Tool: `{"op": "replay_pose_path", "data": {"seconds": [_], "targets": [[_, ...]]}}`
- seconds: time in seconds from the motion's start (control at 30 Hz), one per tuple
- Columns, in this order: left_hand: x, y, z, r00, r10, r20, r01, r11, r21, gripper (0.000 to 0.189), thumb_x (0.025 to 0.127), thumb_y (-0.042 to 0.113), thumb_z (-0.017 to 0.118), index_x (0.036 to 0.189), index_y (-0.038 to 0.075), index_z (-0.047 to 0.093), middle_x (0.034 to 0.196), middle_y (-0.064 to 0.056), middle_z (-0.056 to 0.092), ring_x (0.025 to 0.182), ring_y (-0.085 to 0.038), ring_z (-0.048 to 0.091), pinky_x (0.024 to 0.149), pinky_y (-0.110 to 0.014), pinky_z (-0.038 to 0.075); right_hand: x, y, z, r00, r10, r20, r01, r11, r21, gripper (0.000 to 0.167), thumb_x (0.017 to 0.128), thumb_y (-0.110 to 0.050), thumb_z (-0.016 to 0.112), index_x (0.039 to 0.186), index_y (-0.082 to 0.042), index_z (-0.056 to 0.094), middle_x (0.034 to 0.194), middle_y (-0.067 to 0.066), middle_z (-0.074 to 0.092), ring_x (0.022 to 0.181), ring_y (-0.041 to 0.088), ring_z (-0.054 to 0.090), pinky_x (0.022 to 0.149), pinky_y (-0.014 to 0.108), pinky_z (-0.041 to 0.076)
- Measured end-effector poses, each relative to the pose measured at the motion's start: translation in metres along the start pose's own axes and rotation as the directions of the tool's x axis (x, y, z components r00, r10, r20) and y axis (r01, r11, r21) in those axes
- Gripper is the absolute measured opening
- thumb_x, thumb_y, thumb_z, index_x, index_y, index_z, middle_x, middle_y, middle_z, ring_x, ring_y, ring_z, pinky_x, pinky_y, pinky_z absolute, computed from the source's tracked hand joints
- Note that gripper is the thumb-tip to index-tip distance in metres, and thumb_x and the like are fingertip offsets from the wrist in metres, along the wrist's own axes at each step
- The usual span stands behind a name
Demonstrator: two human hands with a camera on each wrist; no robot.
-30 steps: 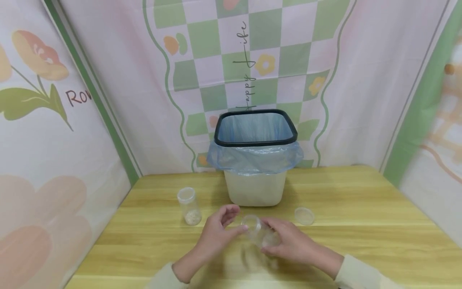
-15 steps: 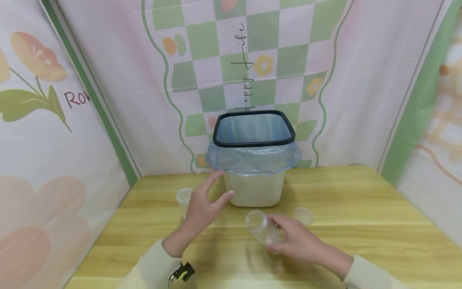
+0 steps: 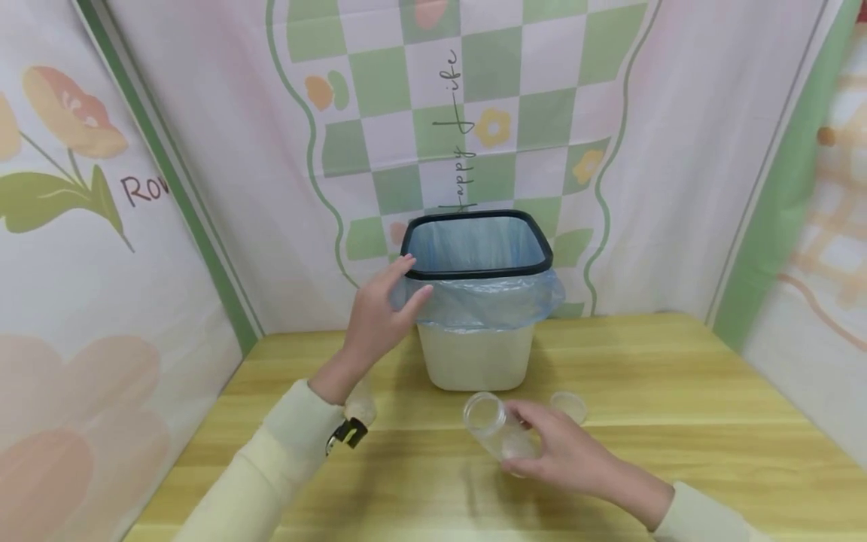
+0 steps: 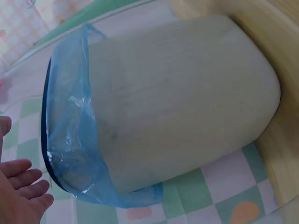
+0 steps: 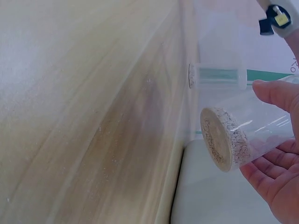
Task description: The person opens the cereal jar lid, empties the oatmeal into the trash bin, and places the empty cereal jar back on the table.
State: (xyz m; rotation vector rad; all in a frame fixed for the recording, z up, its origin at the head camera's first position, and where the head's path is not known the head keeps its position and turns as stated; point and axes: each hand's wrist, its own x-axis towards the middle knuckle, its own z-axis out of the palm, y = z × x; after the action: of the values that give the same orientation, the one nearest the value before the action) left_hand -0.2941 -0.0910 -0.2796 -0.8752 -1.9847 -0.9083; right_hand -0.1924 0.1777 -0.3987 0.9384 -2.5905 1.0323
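Yellowish wood-grain table [image 3: 677,391], green-checked fabric backdrop [image 3: 491,68], flower-printed side hanging [image 3: 74,293]

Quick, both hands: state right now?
Left hand: open, holding nothing, near the bin.
Right hand: closed round a tilted, lidless clear jar.

Curtained booth around a wood-grain table [image 3: 643,376]; home or studio, cannot tell.
Beyond the grip of the right hand [image 3: 565,455] on a clear jar [image 3: 497,429]: back curtain [image 3: 492,64], green checks, "Happy Life" lettering [image 3: 458,135], a lined bin [image 3: 477,360] before it. Left of the grip, a flower-printed side cloth [image 3: 88,286]; right of it, another printed cloth [image 3: 829,286]. Tabletop directly beneath.
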Motion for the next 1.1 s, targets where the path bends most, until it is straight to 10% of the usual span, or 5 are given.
{"op": "replay_pose_path", "data": {"seconds": [0.7, 1.1], "targets": [[0.029, -0.027, 0.014, 0.98, -0.094, 0.174, 0.087, 0.995, 0.049, 0.038, 0.099, 0.022, 0.054, 0.128, -0.001, 0.061, 0.134, -0.016, 0.056, 0.127, -0.027, 0.05, 0.106, -0.039, 0.039, 0.0, -0.012, -0.029, 0.996, 0.012, -0.092, -0.017, 0.998, -0.055, 0.058, 0.073, -0.031, 0.085, 0.12, -0.006, 0.061, 0.099, -0.011, 0.063, 0.087, 0.008, 0.06, 0.074, 0.037, 0.054], [0.031, -0.032, 0.014, 0.98, -0.035, 0.198, 0.003, 0.987, 0.16, 0.036, 0.1, 0.024, 0.052, 0.123, -0.001, 0.065, 0.125, -0.016, 0.063, 0.122, -0.025, 0.055, 0.104, -0.038, 0.042, 0.005, -0.019, -0.067, 0.987, 0.028, -0.156, -0.044, 0.994, -0.097, 0.056, 0.075, -0.034, 0.085, 0.118, -0.006, 0.062, 0.099, -0.009, 0.065, 0.089, 0.014, 0.062, 0.072, 0.032, 0.054]]}}
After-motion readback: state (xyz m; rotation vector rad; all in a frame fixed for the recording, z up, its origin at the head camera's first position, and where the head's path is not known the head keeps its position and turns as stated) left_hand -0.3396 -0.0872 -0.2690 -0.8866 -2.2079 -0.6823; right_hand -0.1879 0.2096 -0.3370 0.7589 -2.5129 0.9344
